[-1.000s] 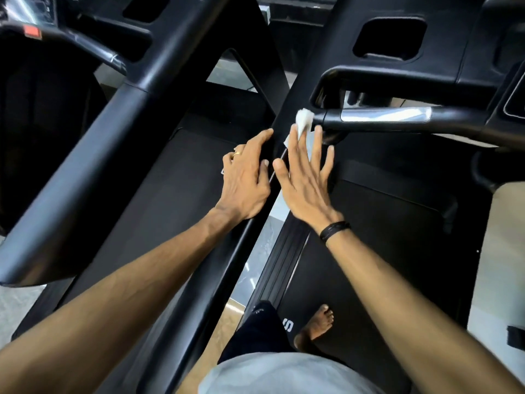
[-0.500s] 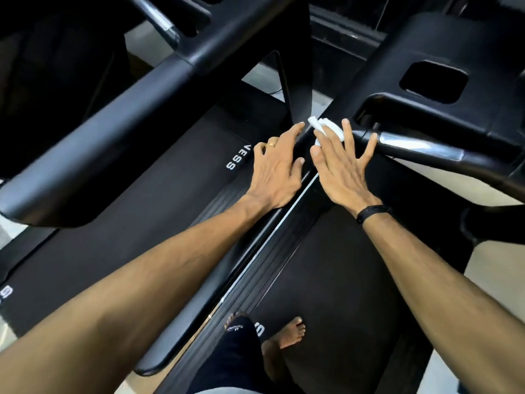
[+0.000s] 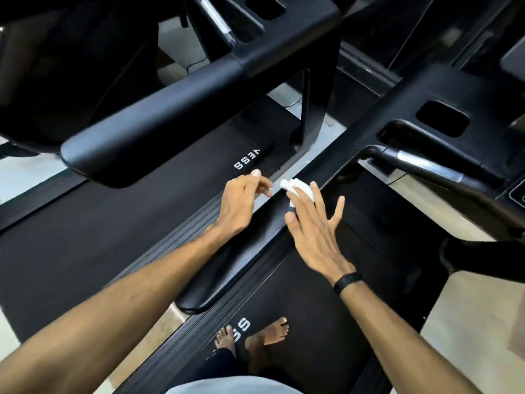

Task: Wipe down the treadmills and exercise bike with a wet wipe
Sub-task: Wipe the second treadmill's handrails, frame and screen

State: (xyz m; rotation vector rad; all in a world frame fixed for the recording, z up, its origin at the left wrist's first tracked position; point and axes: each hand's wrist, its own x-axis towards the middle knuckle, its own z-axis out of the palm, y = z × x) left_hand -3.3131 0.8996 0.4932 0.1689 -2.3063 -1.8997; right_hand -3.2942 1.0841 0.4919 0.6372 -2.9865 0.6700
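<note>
Two black treadmills fill the view; right hand [image 3: 314, 231], fingers straight, presses crumpled white wet wipe [image 3: 298, 189] on the padded black handrail [image 3: 244, 260] running near-left to far-right, while left hand [image 3: 241, 203], loosely curled and holding nothing, hovers just left.

Both forearms bare, no sleeves in view. Left hand [image 3: 241, 201]: no band at the wrist; any ring is hidden or too blurred to tell. Right hand [image 3: 315, 228]: slim black wristband [image 3: 347, 282] snug round the wrist, plain, no face or markings readable. Bare feet [image 3: 267, 335] at the near centre, toes showing, no shoes or socks. Dark trouser leg [image 3: 224, 365], navy or black, reaches the ankle of the left foot, with a small pale mark near the hem, too small to read. Light grey shirt [image 3: 227, 386] fills the near bottom edge, plain fabric.
</note>
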